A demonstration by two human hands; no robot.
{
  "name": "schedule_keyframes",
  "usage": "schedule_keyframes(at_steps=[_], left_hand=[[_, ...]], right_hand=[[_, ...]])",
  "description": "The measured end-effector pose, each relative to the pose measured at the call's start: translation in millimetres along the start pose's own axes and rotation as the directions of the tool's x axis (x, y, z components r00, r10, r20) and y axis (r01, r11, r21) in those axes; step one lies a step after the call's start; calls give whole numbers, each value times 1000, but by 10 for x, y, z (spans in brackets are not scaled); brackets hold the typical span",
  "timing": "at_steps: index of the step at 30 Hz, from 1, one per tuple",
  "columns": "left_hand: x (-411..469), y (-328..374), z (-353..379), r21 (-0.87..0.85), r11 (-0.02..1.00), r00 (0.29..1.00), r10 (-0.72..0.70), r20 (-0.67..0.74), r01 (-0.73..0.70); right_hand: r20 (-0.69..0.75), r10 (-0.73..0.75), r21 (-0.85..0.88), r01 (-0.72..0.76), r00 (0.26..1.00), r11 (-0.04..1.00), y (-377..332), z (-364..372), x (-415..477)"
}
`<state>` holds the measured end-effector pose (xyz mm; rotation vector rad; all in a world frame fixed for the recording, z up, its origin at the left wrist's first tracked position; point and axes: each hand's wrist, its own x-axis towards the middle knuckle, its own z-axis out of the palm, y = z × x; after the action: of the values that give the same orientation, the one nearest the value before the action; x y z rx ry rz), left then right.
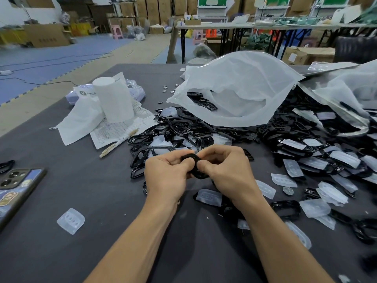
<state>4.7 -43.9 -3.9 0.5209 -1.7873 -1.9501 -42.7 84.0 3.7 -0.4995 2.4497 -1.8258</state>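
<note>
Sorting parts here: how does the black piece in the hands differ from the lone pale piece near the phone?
The black piece is dark, opaque, loop-shaped; the pale piece is translucent white, a pad with three hollows. The black piece is pinched between left hand and right hand; the pale piece lies untouched on the table. Both are small, rounded parts.

We see a bright, evenly lit indoor scene under soft overhead light. Shadows are faint; only a dim patch falls on the dark grey table [98,201] near the bottom centre. The white plastic bag [240,84] glows, nearly washed out. The black plastic ring [197,174] at centre looks slightly soft. The wide lens curves the edges, and the far cardboard boxes [155,9] are smeared.
</note>
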Motion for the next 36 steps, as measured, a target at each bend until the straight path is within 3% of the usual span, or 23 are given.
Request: schedule_keyframes(at_steps=[4, 9, 13, 20, 27, 31, 36], left_hand=[[-7, 20, -12, 48, 998, 999, 26, 29, -28], [40, 42, -23, -98, 988, 993, -112, 47, 116], [74, 15, -64, -63, 990, 990, -124, 75, 128], [39, 27, -91, 62, 985, 959, -170, 226, 160], [29, 59, -31, 38, 996, 996, -77, 55, 75], [40, 59, -41, -9, 996, 992, -92, 82, 93], [107, 51, -82, 119, 991, 989, 76, -124, -61]], right_hand=[[-50, 70, 105, -64, 996, 992, 22, 22, 19], [-67, 79, 176, -66, 995, 982, 38, 16, 35], [-35, 106, 327, -89, 994, 941, 44, 19, 16], [-93, 62, 176, -45, 994, 983, 42, 19, -34], [-64, 147, 237, -128, 987, 963, 7, 8, -18], [-96, 187, 362, -141, 978, 922, -13, 16, -19], [-116, 135, 224, -107, 984, 969, -8, 113, -5]])
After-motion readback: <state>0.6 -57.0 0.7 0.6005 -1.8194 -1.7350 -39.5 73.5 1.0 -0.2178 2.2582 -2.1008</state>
